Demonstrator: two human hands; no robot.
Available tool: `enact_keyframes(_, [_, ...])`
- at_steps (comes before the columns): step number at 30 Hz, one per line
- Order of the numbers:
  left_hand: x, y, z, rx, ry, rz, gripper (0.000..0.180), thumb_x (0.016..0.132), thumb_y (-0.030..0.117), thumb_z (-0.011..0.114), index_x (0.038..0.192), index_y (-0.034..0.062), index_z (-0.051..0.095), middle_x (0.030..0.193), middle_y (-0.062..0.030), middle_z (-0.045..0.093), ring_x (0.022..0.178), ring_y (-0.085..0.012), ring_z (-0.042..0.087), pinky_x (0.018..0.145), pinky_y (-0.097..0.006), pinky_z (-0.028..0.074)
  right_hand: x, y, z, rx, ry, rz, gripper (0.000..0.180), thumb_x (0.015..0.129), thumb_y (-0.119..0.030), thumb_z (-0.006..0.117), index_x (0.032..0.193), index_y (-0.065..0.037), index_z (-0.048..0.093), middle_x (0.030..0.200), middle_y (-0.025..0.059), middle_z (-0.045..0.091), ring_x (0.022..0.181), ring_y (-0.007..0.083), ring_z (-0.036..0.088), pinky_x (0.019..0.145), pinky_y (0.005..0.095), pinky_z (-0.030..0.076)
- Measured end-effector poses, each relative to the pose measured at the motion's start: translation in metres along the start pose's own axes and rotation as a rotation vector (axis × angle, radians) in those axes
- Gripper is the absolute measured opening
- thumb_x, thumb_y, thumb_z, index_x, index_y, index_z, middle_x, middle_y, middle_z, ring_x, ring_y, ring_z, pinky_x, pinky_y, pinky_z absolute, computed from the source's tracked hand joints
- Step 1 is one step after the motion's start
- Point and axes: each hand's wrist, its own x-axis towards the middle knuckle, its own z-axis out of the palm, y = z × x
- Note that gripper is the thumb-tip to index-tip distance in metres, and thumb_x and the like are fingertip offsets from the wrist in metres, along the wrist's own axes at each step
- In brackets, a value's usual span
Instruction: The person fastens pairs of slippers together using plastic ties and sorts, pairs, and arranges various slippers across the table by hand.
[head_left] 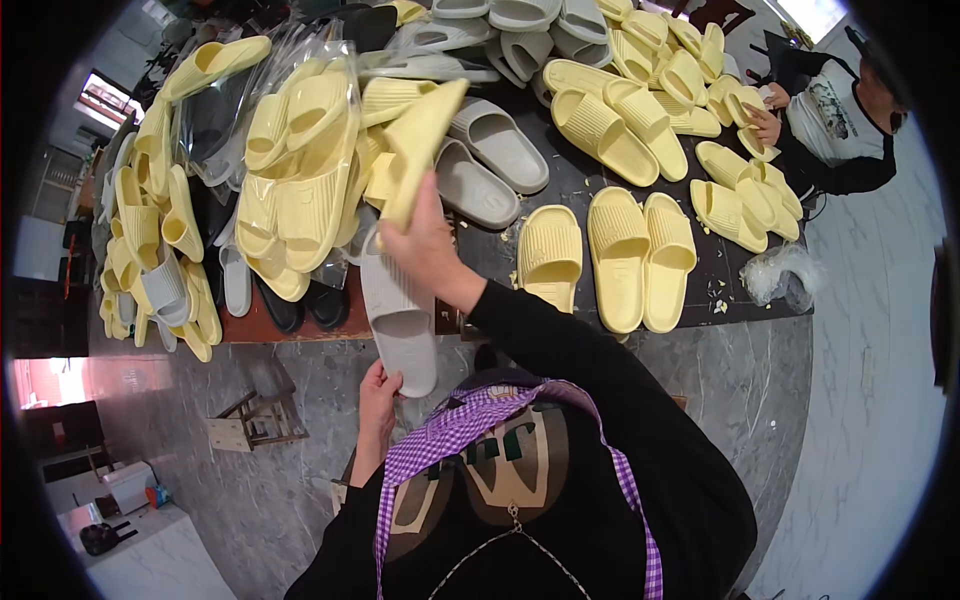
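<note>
My left hand (379, 398) pinches the heel end of a grey slide slipper (408, 345), which juts over the table's front edge with its ribbed strap towards the table. Above its toe, my right hand (432, 248) is closed on a yellow slide slipper (425, 140), tilted up on edge. Just behind that slipper lie more yellow slippers, partly hidden by it. To its left are yellow slippers in a clear plastic bag (300, 190). A pair of grey slippers (490, 160) rests right of my right hand.
Single and paired yellow slippers (618, 265) stand along the table's front. Grey slippers (525, 50) are heaped at the back. Slippers pile up on the far left (150, 230). A crumpled plastic bag (782, 275) lies by the right edge. Another person (835, 120) handles yellow slippers at the right.
</note>
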Motion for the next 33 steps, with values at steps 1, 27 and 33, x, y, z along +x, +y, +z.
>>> enact_keyframes(1, [-0.001,0.000,0.002,0.000,0.006,-0.003,0.032,0.081,0.005,0.055,0.113,0.0012,0.053,0.086,-0.0006,0.062,0.068,-0.0066,0.055,0.054,-0.019,0.042,0.004,-0.001,0.005,-0.086,-0.010,-0.114,0.060,0.075,-0.008,0.055,0.127,0.002,0.028,0.111,0.0272,0.047,0.100,0.0334,0.053,0.084,0.0390,0.044])
enact_keyframes(27, [-0.029,0.024,0.034,-0.400,-0.176,-0.278,0.039,0.083,0.010,0.049,0.119,-0.0020,0.043,0.106,-0.0151,0.055,0.090,-0.0216,0.055,0.076,-0.033,0.045,0.003,0.044,-0.255,-0.349,-0.144,0.080,0.017,0.082,-0.008,0.052,0.094,0.001,0.060,0.080,0.0119,0.063,0.071,0.0208,0.061,0.066,0.0295,0.048])
enact_keyframes(33, [0.025,0.005,0.027,-0.465,-0.513,-0.337,0.037,0.082,0.013,0.051,0.117,0.0008,0.044,0.101,-0.0126,0.054,0.090,-0.0225,0.054,0.076,-0.034,0.045,-0.132,0.021,-0.277,-0.004,0.347,0.513,0.017,0.086,-0.008,0.051,0.098,0.002,0.057,0.074,0.0037,0.059,0.061,0.0082,0.055,0.056,0.0200,0.044])
